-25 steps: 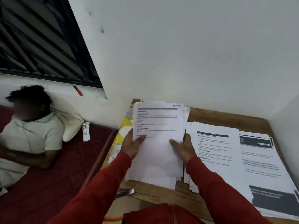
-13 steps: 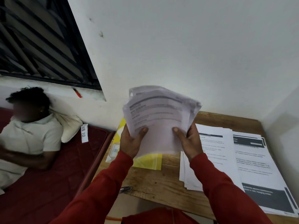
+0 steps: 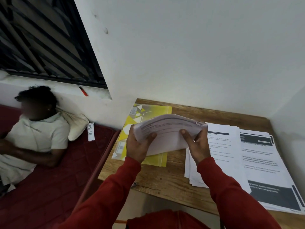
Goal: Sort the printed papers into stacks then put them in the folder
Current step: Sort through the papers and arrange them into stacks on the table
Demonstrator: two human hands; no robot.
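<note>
Evidently lifted clear of the tabletop [image 3: 165, 180], above the yellow folder [image 3: 148, 113] at its far left corner: paper bundle [image 3: 166, 131], clamped at either side by left hand [image 3: 137, 146] and right hand [image 3: 197, 146], bowed upward, probably for squaring edges. Left lying along the right edge: two sorted stacks [image 3: 257, 162].

Both arms in red sleeves reach forward over the wooden table [image 3: 165, 179]. Left hand [image 3: 137, 147] raised above the table's left part, thumb curled on top of a held sheaf of papers [image 3: 166, 133], fingers beneath. Right hand [image 3: 197, 146] level with it, nearer the table's middle, thumb on top, gripping the sheaf's other edge.
</note>
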